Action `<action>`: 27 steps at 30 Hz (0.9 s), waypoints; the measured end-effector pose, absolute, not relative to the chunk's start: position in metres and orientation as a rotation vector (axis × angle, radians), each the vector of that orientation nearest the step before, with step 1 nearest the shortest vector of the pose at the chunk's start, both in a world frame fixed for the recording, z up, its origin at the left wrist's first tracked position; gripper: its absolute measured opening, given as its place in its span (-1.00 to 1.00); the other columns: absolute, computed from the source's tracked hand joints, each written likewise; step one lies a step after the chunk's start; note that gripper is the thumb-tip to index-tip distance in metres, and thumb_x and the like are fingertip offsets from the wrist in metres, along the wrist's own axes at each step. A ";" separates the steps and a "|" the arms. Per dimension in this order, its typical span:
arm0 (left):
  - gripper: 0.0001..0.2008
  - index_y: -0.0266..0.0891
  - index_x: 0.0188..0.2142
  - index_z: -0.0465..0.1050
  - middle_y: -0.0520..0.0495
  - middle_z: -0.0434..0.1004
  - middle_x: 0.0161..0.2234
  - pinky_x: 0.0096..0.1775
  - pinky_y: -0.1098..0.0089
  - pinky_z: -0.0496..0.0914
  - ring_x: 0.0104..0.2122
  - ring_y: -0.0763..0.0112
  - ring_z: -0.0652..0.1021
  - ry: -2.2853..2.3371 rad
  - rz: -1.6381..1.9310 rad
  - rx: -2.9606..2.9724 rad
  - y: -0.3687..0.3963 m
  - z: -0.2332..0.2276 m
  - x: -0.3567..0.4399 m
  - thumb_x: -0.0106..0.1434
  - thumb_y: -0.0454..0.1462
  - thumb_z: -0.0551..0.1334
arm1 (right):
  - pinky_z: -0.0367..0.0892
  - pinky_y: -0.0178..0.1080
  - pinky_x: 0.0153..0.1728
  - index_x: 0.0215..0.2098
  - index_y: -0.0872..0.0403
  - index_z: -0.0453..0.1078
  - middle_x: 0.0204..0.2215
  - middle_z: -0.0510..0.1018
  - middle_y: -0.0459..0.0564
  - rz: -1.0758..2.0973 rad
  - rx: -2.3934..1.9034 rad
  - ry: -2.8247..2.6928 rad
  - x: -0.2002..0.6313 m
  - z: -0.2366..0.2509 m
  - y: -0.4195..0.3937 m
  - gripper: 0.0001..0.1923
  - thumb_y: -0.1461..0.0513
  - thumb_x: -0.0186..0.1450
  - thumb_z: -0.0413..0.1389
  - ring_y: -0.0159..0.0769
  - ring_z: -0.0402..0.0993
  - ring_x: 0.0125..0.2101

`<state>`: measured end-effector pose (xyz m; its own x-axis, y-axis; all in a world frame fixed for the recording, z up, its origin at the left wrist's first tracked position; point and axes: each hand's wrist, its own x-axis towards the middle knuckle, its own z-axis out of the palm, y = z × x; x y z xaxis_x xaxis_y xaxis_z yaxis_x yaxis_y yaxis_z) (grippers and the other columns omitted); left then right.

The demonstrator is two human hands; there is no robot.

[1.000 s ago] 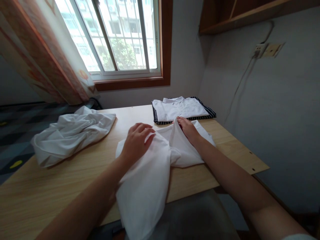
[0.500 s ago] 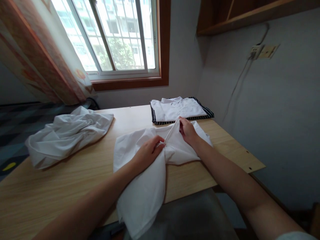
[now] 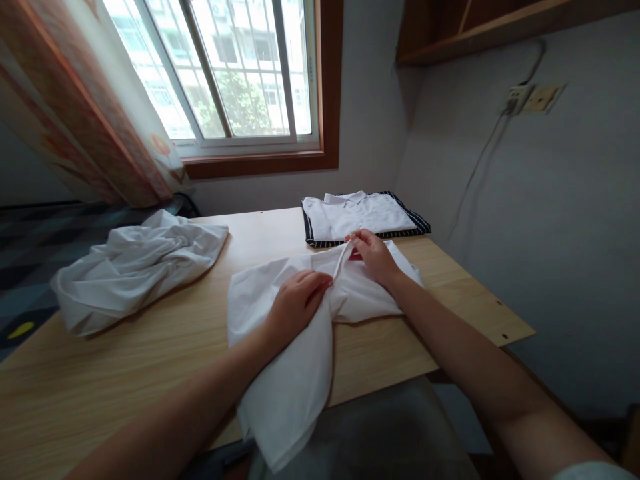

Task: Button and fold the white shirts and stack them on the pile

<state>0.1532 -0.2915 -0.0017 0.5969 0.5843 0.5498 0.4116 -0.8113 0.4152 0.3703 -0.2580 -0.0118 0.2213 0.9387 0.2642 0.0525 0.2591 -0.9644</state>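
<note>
I see a rumpled white cotton shirt (image 3: 280, 347) draped over the pale wooden table's (image 3: 150, 360) near edge; left hand (image 3: 295, 303) and right hand (image 3: 370, 257) each pinch its fabric.

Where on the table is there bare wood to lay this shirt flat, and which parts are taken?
Bare wood runs along the near-left of the table, between the crumpled white cloth and the white shirt under the left hand. A smaller patch lies right of the right hand, toward the table's corner. The far right is crowded by the folded stack.
</note>
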 end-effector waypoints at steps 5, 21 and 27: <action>-0.76 -0.20 -0.10 0.53 -0.09 0.44 -0.32 -0.19 0.33 0.41 -0.25 0.33 0.46 0.793 1.226 2.668 -0.283 0.006 0.142 0.37 -0.29 0.09 | 0.22 0.00 0.12 0.06 -0.08 0.39 0.13 0.39 0.04 0.369 -0.952 -1.881 0.362 0.012 -0.290 -0.59 0.05 0.26 0.17 -0.14 0.33 0.08; -0.67 -0.21 -0.47 0.38 -0.02 0.44 -0.48 -0.35 0.38 0.25 -0.44 0.37 0.42 1.239 0.893 2.758 -0.262 0.014 0.126 0.36 -0.11 0.08 | 0.16 -0.29 -0.38 -0.54 0.05 0.26 -0.54 0.31 -0.14 0.663 -1.034 -1.854 0.350 0.004 -0.292 -0.55 -0.07 0.33 0.03 -0.37 0.23 -0.45; -0.58 -0.20 -0.58 0.23 0.12 0.14 -0.65 -0.45 0.41 0.11 -0.57 0.49 0.22 1.361 1.143 2.430 -0.250 0.039 0.099 0.26 0.01 0.13 | 0.32 -0.24 -0.28 -0.40 0.00 0.26 -0.45 0.39 -0.10 0.497 -1.040 -1.217 0.375 0.010 -0.277 -0.56 -0.17 0.30 -0.02 -0.29 0.36 -0.36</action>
<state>0.0993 -0.2499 0.0390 0.3059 0.7762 0.5513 0.6772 -0.5844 0.4471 0.3751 -0.2775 0.0098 0.3199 0.7929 0.5185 0.2033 0.4771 -0.8550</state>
